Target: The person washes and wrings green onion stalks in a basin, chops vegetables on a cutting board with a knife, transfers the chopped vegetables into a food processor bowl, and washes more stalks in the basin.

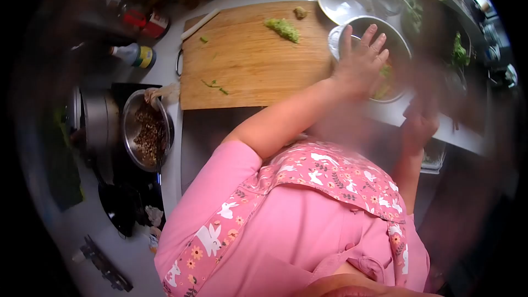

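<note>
My left hand (360,63) is open, fingers spread, over a round bowl (406,44). Bits of green and orange food (384,80) show inside that bowl, though the hand covers part of them. On the right, my right hand (421,127) is held low by the counter edge with its fingers curled. A blur crosses it, so what it holds, if anything, is not clear. Left of the bowl lies a wooden cutting board (242,60) with a pile of chopped greens (282,30), a small brown lump (300,12) and a pale stalk (201,25).
A metal bowl of chopped dark food (148,132) stands left of the board, beside a pot (99,126). Bottles (135,55) line the left back. A white plate (344,1) sits behind my left hand, with leafy greens (459,52) farther right.
</note>
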The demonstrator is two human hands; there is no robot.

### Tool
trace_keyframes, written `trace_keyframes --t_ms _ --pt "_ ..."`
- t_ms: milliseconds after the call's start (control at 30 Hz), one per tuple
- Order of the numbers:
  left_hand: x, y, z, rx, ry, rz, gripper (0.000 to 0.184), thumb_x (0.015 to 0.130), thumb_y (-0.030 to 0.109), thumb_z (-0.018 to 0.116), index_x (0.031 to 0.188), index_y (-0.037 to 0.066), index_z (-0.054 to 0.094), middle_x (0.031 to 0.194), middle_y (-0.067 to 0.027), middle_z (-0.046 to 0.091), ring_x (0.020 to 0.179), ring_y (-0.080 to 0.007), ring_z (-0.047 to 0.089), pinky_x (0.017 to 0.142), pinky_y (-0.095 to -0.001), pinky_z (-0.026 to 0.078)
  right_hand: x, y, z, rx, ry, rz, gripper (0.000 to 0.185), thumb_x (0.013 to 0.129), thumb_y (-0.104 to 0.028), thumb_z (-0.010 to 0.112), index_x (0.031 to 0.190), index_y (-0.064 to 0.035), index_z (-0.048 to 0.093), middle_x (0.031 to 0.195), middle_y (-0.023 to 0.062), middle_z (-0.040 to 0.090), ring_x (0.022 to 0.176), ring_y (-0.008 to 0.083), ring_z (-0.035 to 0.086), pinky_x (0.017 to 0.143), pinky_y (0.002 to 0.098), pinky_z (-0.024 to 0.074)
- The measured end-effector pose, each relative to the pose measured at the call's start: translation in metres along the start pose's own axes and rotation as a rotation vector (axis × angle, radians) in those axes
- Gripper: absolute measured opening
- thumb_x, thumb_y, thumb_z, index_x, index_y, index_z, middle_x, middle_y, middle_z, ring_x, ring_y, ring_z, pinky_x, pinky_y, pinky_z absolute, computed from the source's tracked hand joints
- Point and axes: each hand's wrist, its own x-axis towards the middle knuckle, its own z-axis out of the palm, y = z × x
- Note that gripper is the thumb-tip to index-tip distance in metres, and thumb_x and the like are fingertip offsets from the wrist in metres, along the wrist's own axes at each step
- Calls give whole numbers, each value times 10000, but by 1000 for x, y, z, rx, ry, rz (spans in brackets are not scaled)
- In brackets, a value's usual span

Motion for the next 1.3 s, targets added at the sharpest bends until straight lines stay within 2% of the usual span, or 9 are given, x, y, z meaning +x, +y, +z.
trace_keyframes --t_ms 200,300,467,667,733,867,1100,1200,1300 --pt "-96 -117 -55 70 235 -335 509 822 245 587 1274 44 466 1374 -181 395 1316 -372 282 1081 -521 190 -7 -30 34 38 -320 -148 87 866 17 485 892 8 568 632 25 526 514 65 478 481 211 389" --pt "-185 -243 -52 324 153 -573 462 846 209 553 1258 13 477 1359 -186 421 1280 -365 347 1068 -462 264 -12 -31 89 5 -497 -369 221 832 -11 548 1045 37 583 778 131 602 622 200 567 580 294 453" --pt "-216 -313 -91 135 -46 -800 411 889 215 502 1235 -7 499 1363 -181 424 1307 -336 331 1079 -391 288 -42 -24 161 -22 -763 102 151 859 -88 580 971 12 593 651 156 558 530 255 524 502 331 409" --pt "-234 -234 -91 -81 -5 -749 394 854 248 567 1154 -8 566 1290 -173 505 1230 -314 447 1066 -393 307 -55 -9 200 -37 -822 75 176 896 -155 556 921 15 591 552 103 500 473 147 463 459 293 372" --pt "-245 -196 -98 -55 -111 -826 515 806 288 639 1232 24 522 1330 -153 469 1279 -305 390 1081 -424 269 -59 -2 208 117 -893 521 205 900 -178 557 841 16 581 523 41 492 457 92 461 436 267 356" --pt "-283 -171 -98 14 -1 -767 865 703 379 745 1397 74 327 1445 -141 293 1362 -338 207 1109 -471 171 -66 24 220 158 -965 674 262 913 -212 533 751 -8 557 518 11 495 393 98 436 385 258 343" --pt "-284 -181 -99 35 -27 -860 909 720 429 728 1383 -9 287 1420 -211 294 1339 -380 232 1096 -479 199 -86 28 239 369 -1011 909 219 939 -221 502 926 -31 610 538 -5 516 404 87 479 389 241 354" --pt "-268 -187 -82 92 148 -887 720 841 353 631 1345 -47 308 1385 -249 321 1286 -411 305 1070 -478 251 -101 14 260 131 -1242 403 211 940 -212 492 916 -30 595 564 0 515 418 93 474 395 249 362" --pt "-239 -184 -66 36 276 -942 609 899 287 550 1339 -56 306 1377 -274 324 1286 -434 302 1061 -503 255 -111 -22 279 173 -1259 466 223 934 -217 486 877 -25 585 581 19 519 435 112 474 412 270 381"
